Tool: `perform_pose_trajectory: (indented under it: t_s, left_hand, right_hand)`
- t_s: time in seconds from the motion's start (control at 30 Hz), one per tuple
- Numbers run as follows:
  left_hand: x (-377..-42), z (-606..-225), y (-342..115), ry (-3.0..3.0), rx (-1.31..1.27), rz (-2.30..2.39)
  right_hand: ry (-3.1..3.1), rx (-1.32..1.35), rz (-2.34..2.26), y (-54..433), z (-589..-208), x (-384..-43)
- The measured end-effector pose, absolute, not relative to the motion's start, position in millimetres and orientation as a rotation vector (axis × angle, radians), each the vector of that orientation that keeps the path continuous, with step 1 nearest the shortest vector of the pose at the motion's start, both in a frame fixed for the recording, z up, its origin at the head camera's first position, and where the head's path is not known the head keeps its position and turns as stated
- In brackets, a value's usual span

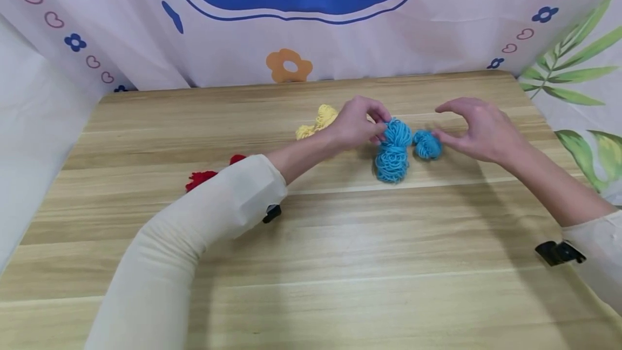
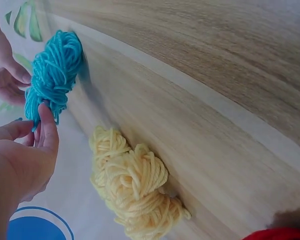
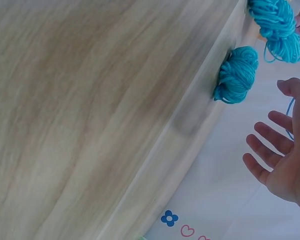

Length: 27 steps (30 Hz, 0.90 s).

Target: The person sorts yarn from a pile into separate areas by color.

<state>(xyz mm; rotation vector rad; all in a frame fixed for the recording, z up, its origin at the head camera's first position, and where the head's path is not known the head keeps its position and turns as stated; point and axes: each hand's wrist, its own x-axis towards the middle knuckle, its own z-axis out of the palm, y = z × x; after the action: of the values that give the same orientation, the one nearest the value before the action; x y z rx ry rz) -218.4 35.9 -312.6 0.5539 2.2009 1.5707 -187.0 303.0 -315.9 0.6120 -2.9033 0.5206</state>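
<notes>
My left hand (image 1: 358,124) pinches the far end of a blue skein of yarn (image 1: 392,158), narrowed at its middle like a figure eight. In the left wrist view, thumb and fingers of that hand meet at the end of the blue skein (image 2: 55,67). To its right on the table lies a smaller blue yarn bundle (image 1: 427,145). My right hand (image 1: 486,131) is beside this bundle, fingers spread and thumb apart, holding nothing. In the right wrist view, its open fingers (image 3: 270,137) are apart from the small bundle (image 3: 237,75).
Yellow yarn (image 1: 326,116) lies behind my left wrist, partly hidden by it. Farther left, red yarn (image 1: 200,180) shows from behind my left sleeve. A printed white cloth (image 1: 218,53) hangs along the back edge of the wooden table (image 1: 340,263).
</notes>
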Motion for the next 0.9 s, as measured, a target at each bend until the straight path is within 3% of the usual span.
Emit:
perform_pose_trajectory:
  t_s: [0.9]
  left_hand:
    - [-228.6, -325.7, 53.2, 2.142, 0.425, 1.646]
  right_hand:
    - [-2.852, 0.712, 0.452, 297.2, -310.8, -164.5]
